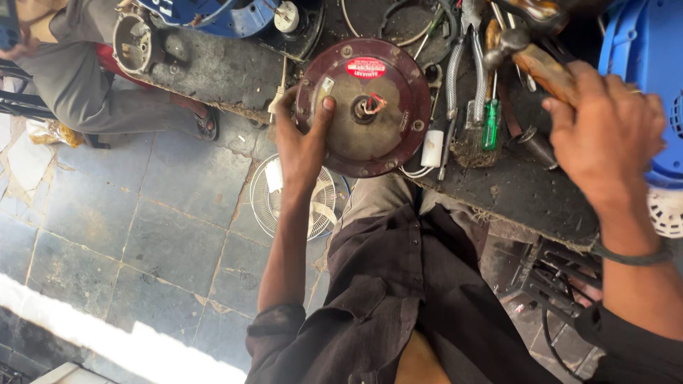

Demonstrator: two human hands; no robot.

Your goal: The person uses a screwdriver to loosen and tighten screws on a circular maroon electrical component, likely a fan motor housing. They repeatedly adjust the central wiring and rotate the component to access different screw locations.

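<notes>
The left hand [302, 139] holds a round maroon motor housing [364, 117] at its left rim, thumb pressed on the flat face and the other fingers curled behind the edge, so its grip is closed on the housing. The housing sits at the near edge of the worktop [213, 71], partly overhanging it, face up toward the camera. A short shaft with wire ends [368, 107] stands out of its centre, and a red oval sticker [366, 67] lies near its far rim.

The right hand [605, 135] is over the right end of the worktop, its grip wrapped around the wooden handle of a hammer [530, 53]; the metal head points toward the far edge, above a clutter of tools. Between the two hands lie pliers [462, 71], a green-handled screwdriver [491, 124] and a small white cylinder [432, 148], all just beside the housing's right rim.

Judged from this, the step in hand is steadying the housing while the hammer is brought to it. A blow would call for the left hand to keep the housing firm against the worktop edge, with the thumb clear of the centre, and for the hammer to travel left across the loose tools.

On the tiled floor [156, 235] below, a white fan guard [299, 199] lies by the person's leg. Another person sits at the far left corner, near a grey motor part [135, 43].
</notes>
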